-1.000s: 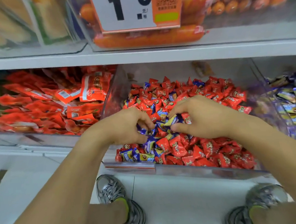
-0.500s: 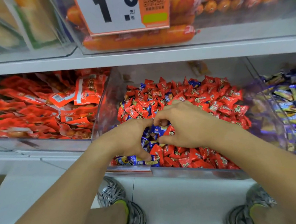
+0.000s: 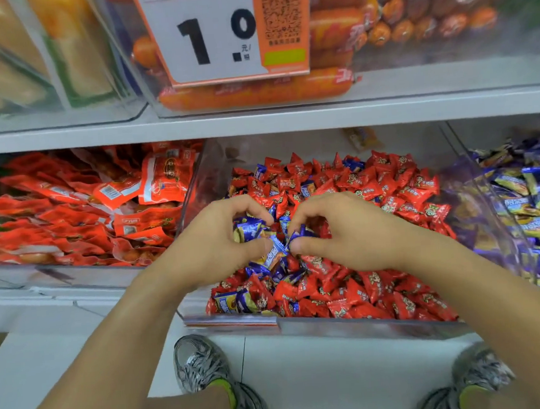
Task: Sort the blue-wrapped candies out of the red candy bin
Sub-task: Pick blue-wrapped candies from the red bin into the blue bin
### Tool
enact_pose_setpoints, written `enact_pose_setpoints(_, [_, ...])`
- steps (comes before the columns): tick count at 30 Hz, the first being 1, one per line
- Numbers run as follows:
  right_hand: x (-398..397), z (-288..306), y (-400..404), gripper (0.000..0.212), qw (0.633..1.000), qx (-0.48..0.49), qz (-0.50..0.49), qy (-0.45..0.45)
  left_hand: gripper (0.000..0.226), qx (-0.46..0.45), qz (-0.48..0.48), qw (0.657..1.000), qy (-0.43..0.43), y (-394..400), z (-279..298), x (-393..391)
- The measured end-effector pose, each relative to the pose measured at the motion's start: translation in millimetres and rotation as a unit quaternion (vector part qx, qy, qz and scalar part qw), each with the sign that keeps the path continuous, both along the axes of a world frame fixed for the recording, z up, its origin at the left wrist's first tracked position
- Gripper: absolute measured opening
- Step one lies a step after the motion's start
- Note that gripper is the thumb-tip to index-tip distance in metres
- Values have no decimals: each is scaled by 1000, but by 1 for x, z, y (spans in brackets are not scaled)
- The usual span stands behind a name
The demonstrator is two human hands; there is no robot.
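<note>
A clear bin (image 3: 360,324) on the lower shelf is heaped with red-wrapped candies (image 3: 386,196), and blue-wrapped candies (image 3: 234,302) are mixed among them. Both hands are over the middle of the heap, close together. My left hand (image 3: 214,243) grips a bunch of blue candies (image 3: 248,229) in its curled fingers. My right hand (image 3: 344,231) pinches a blue candy (image 3: 295,236) between thumb and fingers, right beside the left hand's bunch. More blue candies (image 3: 274,261) lie directly under the hands.
To the right, a neighbouring clear bin (image 3: 484,221) holds blue-wrapped candies (image 3: 530,205). On the left, a bin has red snack packets (image 3: 103,209). The upper shelf (image 3: 256,122) carries sausage packs and a price tag (image 3: 218,32). My shoes (image 3: 210,377) stand on the white floor below.
Both hands have lifted a little from the heap and drawn together, now holding blue candies between them. The view has shifted slightly upward.
</note>
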State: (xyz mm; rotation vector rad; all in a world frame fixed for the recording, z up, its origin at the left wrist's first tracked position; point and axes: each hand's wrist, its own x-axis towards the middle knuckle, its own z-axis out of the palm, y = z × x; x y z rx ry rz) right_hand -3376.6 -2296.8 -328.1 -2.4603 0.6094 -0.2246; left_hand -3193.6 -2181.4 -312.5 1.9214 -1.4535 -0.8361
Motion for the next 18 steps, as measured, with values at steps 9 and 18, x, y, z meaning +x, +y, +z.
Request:
enact_pose_setpoints(9, [-3, 17, 9, 17, 857, 425, -194, -218, 16, -96, 127, 959, 235, -10, 1, -31])
enact_pose_setpoints(18, [-22, 22, 9, 32, 841, 479, -135, -212, 42, -104, 66, 937, 328, -19, 0, -48])
